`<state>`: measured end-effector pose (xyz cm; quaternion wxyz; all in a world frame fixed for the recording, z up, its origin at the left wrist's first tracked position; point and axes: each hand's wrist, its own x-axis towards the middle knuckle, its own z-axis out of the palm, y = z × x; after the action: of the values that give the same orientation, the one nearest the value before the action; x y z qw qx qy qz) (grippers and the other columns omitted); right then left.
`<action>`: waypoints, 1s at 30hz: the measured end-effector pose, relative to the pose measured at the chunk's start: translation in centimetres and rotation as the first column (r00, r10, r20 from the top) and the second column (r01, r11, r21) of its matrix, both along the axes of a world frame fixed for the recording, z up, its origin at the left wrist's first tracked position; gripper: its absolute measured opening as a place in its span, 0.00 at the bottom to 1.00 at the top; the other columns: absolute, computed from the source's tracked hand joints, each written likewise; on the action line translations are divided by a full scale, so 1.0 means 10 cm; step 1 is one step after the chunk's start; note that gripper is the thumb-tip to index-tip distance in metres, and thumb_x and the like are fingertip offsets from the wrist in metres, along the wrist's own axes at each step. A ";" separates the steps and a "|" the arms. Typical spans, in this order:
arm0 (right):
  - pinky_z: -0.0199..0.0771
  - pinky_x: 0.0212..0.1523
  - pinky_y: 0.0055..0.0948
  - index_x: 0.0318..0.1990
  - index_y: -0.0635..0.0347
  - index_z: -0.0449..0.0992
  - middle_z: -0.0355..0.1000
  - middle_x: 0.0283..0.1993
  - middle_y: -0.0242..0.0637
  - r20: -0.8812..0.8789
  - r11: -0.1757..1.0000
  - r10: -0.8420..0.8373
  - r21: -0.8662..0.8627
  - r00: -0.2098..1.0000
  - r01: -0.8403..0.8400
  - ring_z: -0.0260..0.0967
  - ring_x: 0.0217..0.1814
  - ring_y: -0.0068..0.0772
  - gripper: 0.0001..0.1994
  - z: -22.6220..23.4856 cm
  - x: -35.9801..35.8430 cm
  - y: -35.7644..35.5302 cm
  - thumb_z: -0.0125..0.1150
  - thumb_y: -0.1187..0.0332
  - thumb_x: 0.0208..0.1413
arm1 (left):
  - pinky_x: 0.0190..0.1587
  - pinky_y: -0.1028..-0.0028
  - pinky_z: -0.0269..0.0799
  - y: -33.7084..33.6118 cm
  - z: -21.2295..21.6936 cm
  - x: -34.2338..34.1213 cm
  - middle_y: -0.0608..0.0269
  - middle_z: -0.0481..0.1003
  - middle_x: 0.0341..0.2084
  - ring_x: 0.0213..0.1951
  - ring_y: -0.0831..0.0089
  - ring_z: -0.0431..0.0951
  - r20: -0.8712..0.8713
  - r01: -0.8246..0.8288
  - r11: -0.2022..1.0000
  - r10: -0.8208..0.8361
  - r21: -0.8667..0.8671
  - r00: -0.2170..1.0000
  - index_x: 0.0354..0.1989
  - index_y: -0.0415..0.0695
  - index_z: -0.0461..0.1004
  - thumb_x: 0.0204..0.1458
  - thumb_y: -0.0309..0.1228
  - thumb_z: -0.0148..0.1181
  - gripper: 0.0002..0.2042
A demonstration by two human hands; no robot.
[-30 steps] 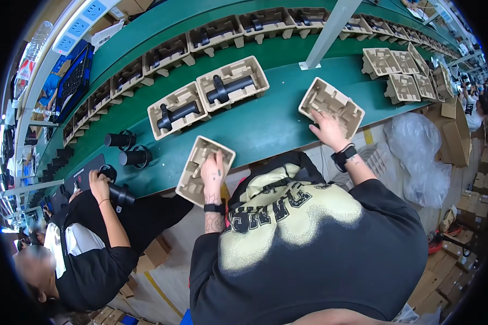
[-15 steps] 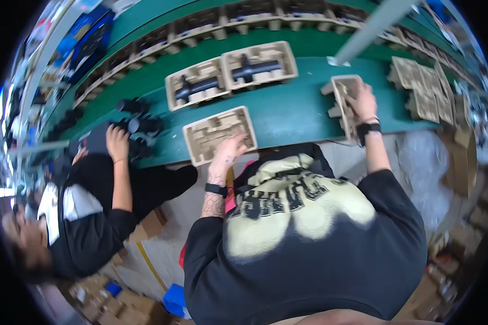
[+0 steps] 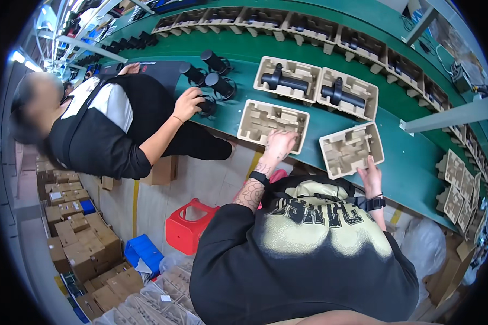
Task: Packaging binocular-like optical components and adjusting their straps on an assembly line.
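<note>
Two bare moulded-pulp trays lie near the bench's front edge. My left hand point(image 3: 280, 145) reaches over the near rim of the left pulp tray point(image 3: 248, 118), fingers bent at its right end. My right hand point(image 3: 370, 177) grips the near right corner of the other pulp tray point(image 3: 326, 146), thumb on the inner side; the remaining fingers are partly hidden. This tray sits slightly turned on the bench. Behind them, two more pulp trays each hold a black tubular part point(image 3: 285, 81) and a similar black tubular part point(image 3: 342, 97).
At left, a co-worker's hand point(image 3: 188, 104) touches one of several black cylindrical parts point(image 3: 220, 85) standing on the green bench point(image 3: 406, 157). Filled trays point(image 3: 309, 28) line the back. Stacked pulp trays point(image 3: 456, 179) stand at right. A red stool point(image 3: 187, 230) is on the floor.
My right hand has brought its tray left, close to the other one, and turned it from on edge to open side up. My left hand stays at its tray. The view has swung.
</note>
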<state>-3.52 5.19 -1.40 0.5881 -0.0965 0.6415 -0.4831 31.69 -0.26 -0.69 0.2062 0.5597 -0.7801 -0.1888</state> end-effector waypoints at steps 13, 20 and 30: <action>0.74 0.50 0.29 0.60 0.68 0.62 0.73 0.51 0.48 0.308 0.632 0.763 -0.174 0.568 -0.755 0.73 0.52 0.37 0.20 0.92 0.54 0.06 0.44 0.66 0.64 | 0.47 0.54 0.72 -1.45 0.76 1.73 0.41 0.59 0.53 0.50 0.42 0.70 0.255 -0.708 0.698 0.670 0.104 0.698 0.55 0.53 0.63 0.43 0.37 0.67 0.28; 0.48 0.67 0.51 0.60 0.53 0.65 0.66 0.58 0.39 -0.915 0.229 0.125 0.403 -0.383 -0.886 0.56 0.67 0.41 0.30 0.84 0.57 -0.09 0.64 0.67 0.46 | 0.41 0.62 0.72 -0.61 0.95 1.79 0.45 0.67 0.41 0.40 0.54 0.72 -0.245 -0.673 0.556 0.653 -0.488 0.717 0.50 0.43 0.63 0.52 0.38 0.61 0.21; 0.69 0.49 0.41 0.55 0.57 0.70 0.73 0.46 0.42 -0.870 0.072 0.407 0.333 -0.277 -0.940 0.68 0.52 0.44 0.25 0.98 1.18 -0.47 0.63 0.60 0.48 | 0.21 0.84 0.67 0.93 0.42 0.66 0.57 0.63 0.36 0.21 0.81 0.63 -0.160 0.542 0.814 0.575 0.208 -0.802 0.52 0.35 0.62 0.60 0.50 0.47 0.26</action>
<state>8.33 0.47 8.39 0.2743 -0.8512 0.4471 -0.0157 38.27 9.08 3.49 0.6097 0.0024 0.2089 -0.7646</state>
